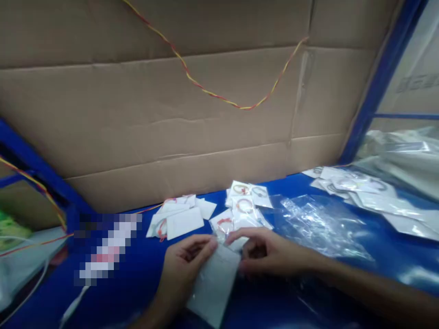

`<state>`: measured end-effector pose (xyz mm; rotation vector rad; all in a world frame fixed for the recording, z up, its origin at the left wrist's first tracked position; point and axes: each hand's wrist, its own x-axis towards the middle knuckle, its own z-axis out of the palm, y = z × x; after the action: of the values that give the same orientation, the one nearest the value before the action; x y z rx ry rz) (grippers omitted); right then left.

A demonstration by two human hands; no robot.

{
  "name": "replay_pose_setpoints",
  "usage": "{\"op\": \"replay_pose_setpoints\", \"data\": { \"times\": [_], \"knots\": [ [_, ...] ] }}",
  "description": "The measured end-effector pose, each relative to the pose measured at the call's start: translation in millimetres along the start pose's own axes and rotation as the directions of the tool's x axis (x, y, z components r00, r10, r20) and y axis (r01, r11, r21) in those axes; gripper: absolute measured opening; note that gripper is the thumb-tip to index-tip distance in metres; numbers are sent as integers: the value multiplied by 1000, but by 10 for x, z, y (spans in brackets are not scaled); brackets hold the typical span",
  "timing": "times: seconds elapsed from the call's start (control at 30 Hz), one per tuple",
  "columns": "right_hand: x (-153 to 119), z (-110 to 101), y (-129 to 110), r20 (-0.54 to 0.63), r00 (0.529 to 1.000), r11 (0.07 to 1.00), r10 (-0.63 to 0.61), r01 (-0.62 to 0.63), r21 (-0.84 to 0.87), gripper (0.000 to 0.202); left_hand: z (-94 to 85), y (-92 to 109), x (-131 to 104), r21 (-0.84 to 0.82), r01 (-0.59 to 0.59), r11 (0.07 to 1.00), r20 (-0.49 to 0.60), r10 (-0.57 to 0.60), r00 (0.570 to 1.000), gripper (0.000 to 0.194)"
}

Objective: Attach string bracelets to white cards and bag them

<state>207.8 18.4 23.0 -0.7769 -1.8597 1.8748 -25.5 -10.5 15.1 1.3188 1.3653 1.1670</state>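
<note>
My left hand (187, 260) is closed on the top left edge of a white card in a clear plastic sleeve (214, 288), pinching it between thumb and fingers. The sleeve tilts down toward me over the blue table. My right hand (267, 251) is at its upper right corner, fingers curled, the index fingertip on the top edge and the thumb by the right side. Just beyond lie bagged cards with cord bracelets (244, 205), one with a red cord (224, 221).
A stack of white cards (185, 224) lies left of centre. Loose clear plastic bags (322, 224) spread to the right, with more bagged cards (370, 187) behind. A power strip, pixelated (108, 251), lies left. Cardboard (178, 119) walls the back; a twisted red-yellow wire (212, 94) hangs there.
</note>
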Motion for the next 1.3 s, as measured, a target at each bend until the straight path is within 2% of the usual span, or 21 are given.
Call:
{"op": "replay_pose_setpoints", "data": {
  "times": [0.2,0.4,0.53,0.67,0.77,0.9,1.07,1.3],
  "knots": [
    [12,1,-1,-4,1000,1000,9,-9,-17,68,-3,16,-5,20,-5,1000,-14,5,1000,43],
    [33,-1,7,-135,990,999,-51,52,9,62,24,44,-20,-8,-5,1000,22,6,1000,44],
    [33,-3,-2,-139,989,998,-53,58,31,58,31,23,-21,-64,-19,998,113,26,993,41],
    [38,-14,-6,-168,985,999,-44,46,8,54,31,21,-37,-153,43,987,243,-4,970,41],
    [46,-20,4,-185,982,999,-37,37,-2,53,30,21,-41,-138,64,988,312,-18,950,45],
    [58,-19,27,-209,977,999,-37,30,-34,50,12,7,-23,-38,-4,999,316,16,949,40],
    [93,-33,5,-245,969,997,-38,21,-70,53,-16,55,29,61,-34,998,318,13,948,42],
    [241,-131,-215,-290,955,978,-62,-1,-211,58,17,215,254,-6,-95,995,283,93,955,39]
  ]
}}
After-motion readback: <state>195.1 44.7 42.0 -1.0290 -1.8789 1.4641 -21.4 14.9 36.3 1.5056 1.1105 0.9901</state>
